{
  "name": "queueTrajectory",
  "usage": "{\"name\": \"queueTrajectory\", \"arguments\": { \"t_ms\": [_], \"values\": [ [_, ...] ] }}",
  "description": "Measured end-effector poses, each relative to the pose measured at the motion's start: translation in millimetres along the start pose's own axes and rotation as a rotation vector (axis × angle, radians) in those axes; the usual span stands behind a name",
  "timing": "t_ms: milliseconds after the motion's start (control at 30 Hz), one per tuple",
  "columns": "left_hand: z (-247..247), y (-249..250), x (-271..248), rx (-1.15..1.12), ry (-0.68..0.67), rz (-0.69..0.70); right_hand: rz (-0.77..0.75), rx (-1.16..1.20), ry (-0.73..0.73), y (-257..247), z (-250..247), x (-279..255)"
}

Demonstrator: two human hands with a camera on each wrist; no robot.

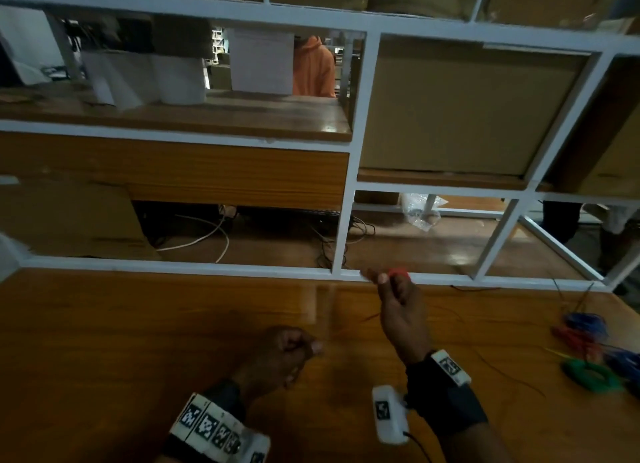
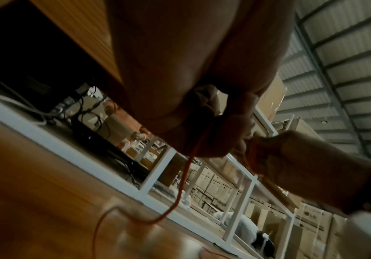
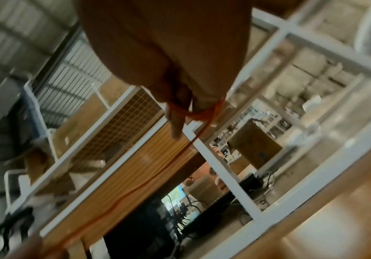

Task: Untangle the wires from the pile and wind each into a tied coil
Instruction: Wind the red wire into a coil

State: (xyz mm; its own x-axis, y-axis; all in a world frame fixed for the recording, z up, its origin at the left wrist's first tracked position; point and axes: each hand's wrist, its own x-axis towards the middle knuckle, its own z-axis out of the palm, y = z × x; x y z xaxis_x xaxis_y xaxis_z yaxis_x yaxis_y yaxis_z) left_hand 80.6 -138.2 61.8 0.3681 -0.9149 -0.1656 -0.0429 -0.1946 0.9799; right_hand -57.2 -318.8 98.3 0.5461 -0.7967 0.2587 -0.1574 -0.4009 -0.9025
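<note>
Now red wire (image 2: pixel 186 172) runs slantwise: right hand (image 1: pixel 398 310) fingers loop-wound, left hand (image 1: pixel 280 355) pinching.

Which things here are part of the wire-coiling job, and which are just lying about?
Job: red wire wound on right hand, fed by left hand; wire pile; green coil.
Lying about: white cable, plastic wrap, cardboard boxes.

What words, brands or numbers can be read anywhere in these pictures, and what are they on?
"LG": a logo on a cardboard box in the background stack, left wrist view.
Print on the other stacked boxes: too small and blurred to read.
White paper sheet on the shelf, head view: print too faint to read.
Wrist tags: black-and-white square patterns, no letters.
Nothing readable in the right wrist view.
</note>
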Motion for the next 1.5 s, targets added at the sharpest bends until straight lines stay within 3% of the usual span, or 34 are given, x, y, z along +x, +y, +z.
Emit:
{"name": "queueTrajectory", "arguments": {
  "t_ms": [100, 200, 333, 467, 533, 600, 667, 800, 900, 1000, 1033, 1100, 1200, 1333, 1433, 1500],
  "values": [
    [-11.8, 11.9, -6.1, 0.139, 0.118, -0.003, -0.048, -0.343, -0.376, 23.9, 0.1, -12.5],
    [-24.9, 29.6, -6.8, 0.364, 0.211, 0.171, 0.049, -0.315, -0.787, 17.9, 1.5, -31.2],
    [-32.3, 52.0, 1.7, 0.438, 0.213, 0.319, 0.251, 0.189, -1.047, -6.4, 9.3, -45.9],
    [-25.0, 66.8, 16.2, 0.276, 0.154, 0.448, 0.319, 0.747, -1.212, -20.2, 22.2, -50.5],
    [-20.3, 69.6, 22.4, 0.149, 0.199, 0.473, 0.302, 1.04, -1.228, -34.0, 20.4, -45.1],
    [-13.6, 69.8, 24.4, 0.021, 0.227, 0.47, 0.295, 1.26, -1.148, -50.5, 16.7, -37.3],
    [-4.4, 61.6, 25.7, -0.032, 0.18, 0.458, 0.324, 1.457, -0.982, -65.2, 15.2, -27.0],
    [16.6, 39.1, 25.0, 0.041, 0.182, 0.394, 0.323, 1.559, -0.616, -84.9, 12.5, -10.7],
    [22.3, 29.5, 23.7, 0.091, 0.158, 0.369, 0.212, 1.313, -0.31, -83.6, 14.2, -6.2],
    [25.6, 23.7, 27.5, 0.252, 0.108, 0.403, -0.151, 0.363, -0.085, -57.8, 26.3, -2.1],
    [25.9, 22.3, 27.8, 0.24, 0.111, 0.393, -0.25, 0.045, -0.062, -47.6, 29.1, -1.0],
    [24.3, 20.1, 26.8, 0.147, 0.152, 0.346, -0.297, -0.312, -0.17, -34.8, 28.7, 1.1],
    [12.4, 19.6, 24.7, -0.007, 0.208, 0.205, -0.27, -0.535, -0.388, -38.2, 21.0, -3.7],
    [-4.8, 23.2, 24.0, -0.332, 0.186, -0.034, -0.151, -0.547, -0.517, -50.9, 11.8, -9.1],
    [-17.0, 30.2, 19.9, 0.08, 0.098, 0.001, -0.115, -0.66, -0.55, -53.1, 3.0, -5.3],
    [-29.7, 40.9, 16.2, 0.393, 0.176, 0.1, -0.006, -0.691, -0.628, -50.3, -7.1, -1.1]
  ]
}}
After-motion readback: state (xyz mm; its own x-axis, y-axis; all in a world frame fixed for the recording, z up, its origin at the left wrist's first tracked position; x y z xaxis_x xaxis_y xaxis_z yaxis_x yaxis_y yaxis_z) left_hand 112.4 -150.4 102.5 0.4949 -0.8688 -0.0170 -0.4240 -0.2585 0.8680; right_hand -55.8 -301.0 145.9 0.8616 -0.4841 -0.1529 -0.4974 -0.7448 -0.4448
